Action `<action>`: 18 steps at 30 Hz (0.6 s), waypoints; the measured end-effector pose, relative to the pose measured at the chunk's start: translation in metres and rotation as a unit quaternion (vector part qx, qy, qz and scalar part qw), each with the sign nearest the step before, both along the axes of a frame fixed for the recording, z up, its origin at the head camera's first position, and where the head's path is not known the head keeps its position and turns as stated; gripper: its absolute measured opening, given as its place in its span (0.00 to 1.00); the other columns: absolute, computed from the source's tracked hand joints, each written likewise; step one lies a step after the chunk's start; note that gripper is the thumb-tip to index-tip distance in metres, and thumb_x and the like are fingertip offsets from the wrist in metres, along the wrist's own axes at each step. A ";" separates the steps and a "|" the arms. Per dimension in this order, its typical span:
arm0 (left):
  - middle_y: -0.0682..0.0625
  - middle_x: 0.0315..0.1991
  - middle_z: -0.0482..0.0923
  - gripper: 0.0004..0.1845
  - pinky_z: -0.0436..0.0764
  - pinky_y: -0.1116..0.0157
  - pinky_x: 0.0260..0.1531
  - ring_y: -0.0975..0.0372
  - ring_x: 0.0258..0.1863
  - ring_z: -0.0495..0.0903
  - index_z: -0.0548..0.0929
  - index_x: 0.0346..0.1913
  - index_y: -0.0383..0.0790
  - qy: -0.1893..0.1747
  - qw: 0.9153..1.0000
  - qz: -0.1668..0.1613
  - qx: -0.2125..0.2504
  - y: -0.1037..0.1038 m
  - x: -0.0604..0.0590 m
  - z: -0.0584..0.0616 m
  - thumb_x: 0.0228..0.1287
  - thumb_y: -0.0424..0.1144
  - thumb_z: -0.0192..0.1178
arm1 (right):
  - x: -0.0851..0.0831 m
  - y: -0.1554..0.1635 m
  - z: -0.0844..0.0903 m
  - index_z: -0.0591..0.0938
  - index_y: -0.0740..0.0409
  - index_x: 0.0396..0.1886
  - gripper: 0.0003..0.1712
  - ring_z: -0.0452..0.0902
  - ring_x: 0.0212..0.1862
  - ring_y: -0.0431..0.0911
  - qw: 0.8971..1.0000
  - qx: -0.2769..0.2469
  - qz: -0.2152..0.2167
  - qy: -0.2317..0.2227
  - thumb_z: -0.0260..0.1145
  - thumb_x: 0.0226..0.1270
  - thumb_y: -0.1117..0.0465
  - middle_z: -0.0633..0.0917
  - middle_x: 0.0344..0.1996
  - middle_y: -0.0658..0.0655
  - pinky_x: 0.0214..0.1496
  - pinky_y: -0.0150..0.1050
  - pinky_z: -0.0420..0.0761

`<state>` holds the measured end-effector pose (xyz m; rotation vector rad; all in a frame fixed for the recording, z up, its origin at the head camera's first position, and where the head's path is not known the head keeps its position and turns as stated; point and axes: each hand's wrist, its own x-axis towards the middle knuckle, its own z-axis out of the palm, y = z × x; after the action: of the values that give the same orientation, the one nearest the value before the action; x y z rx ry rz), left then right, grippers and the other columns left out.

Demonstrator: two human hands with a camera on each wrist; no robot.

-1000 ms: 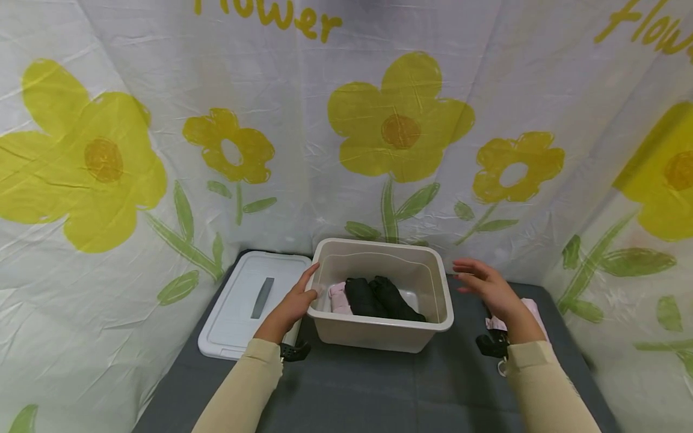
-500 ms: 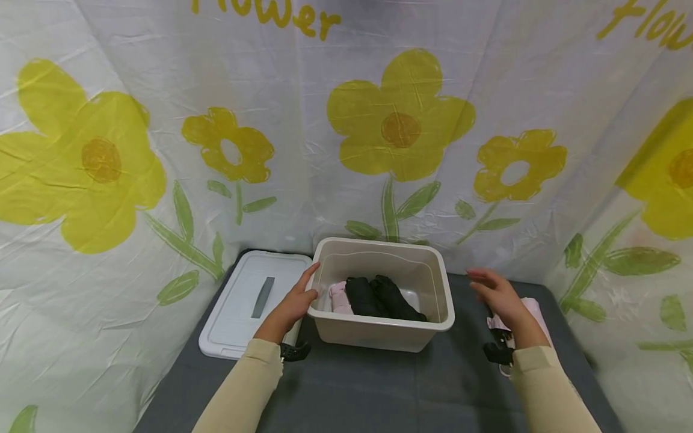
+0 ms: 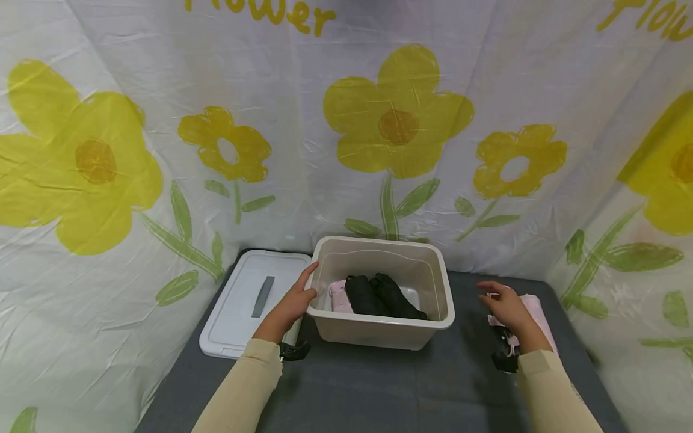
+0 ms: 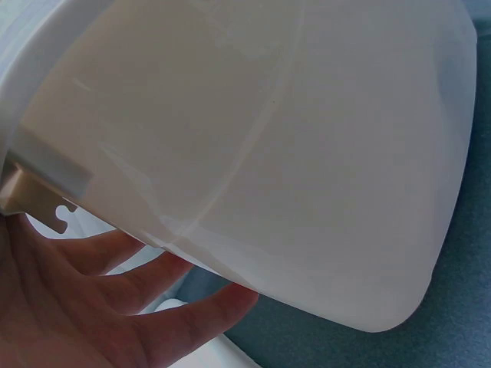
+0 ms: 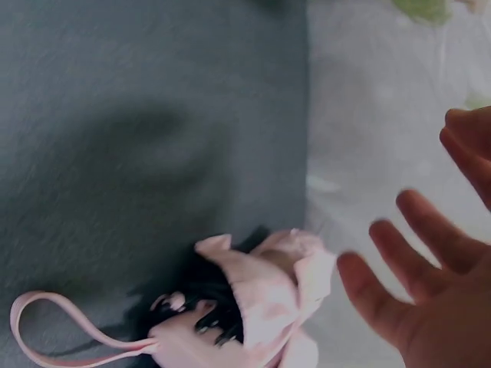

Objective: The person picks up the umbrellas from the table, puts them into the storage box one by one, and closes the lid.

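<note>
A beige plastic storage box stands mid-table in the head view. My left hand holds its left rim, thumb over the edge and fingers against the outer wall, as the left wrist view shows. Inside lie two rolled black cloth bundles beside a folded pink cloth. Over at the right, my right hand hovers with loosely spread fingers near a pink fabric pouch. That pouch has a looped strap and something black in its opening; the right hand hides part of it in the head view.
A white lid with a grey handle lies left of the box. The dark grey tabletop ends at a white sheet printed with yellow flowers, hanging behind and at the sides.
My right hand has moved right and lower, away from the box's right side to the pink pouch. The left hand stays on the rim, and the box has not moved.
</note>
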<state>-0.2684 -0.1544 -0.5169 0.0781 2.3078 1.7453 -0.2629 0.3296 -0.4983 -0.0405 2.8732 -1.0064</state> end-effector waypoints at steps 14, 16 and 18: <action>0.45 0.78 0.42 0.41 0.59 0.38 0.63 0.46 0.73 0.50 0.49 0.76 0.65 -0.001 1.000 0.009 0.000 0.000 -0.002 -0.006 0.62 0.31 0.43 | -0.001 0.024 -0.031 0.77 0.73 0.54 0.25 0.73 0.51 0.71 0.993 0.107 -0.005 0.049 0.59 0.60 0.61 0.78 0.50 0.79 0.53 0.61 0.71; 0.45 0.78 0.42 0.41 0.59 0.39 0.63 0.46 0.73 0.50 0.49 0.76 0.64 -0.001 1.000 0.008 0.000 0.000 -0.002 -0.007 0.62 0.31 0.43 | -0.001 0.026 -0.035 0.77 0.74 0.53 0.25 0.70 0.54 0.73 0.991 0.119 -0.010 0.052 0.60 0.59 0.61 0.76 0.51 0.81 0.56 0.63 0.69; 0.44 0.78 0.42 0.41 0.60 0.39 0.62 0.46 0.72 0.51 0.49 0.76 0.63 0.002 1.000 0.006 -0.001 0.001 -0.003 -0.007 0.62 0.30 0.43 | 0.000 0.027 -0.038 0.76 0.73 0.55 0.26 0.65 0.57 0.76 0.991 0.126 -0.026 0.041 0.60 0.59 0.60 0.72 0.54 0.83 0.57 0.66 0.67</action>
<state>-0.2711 -0.1538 -0.5240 0.0671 2.3181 1.7490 -0.2625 0.3570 -0.5359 0.0106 3.0678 -0.6554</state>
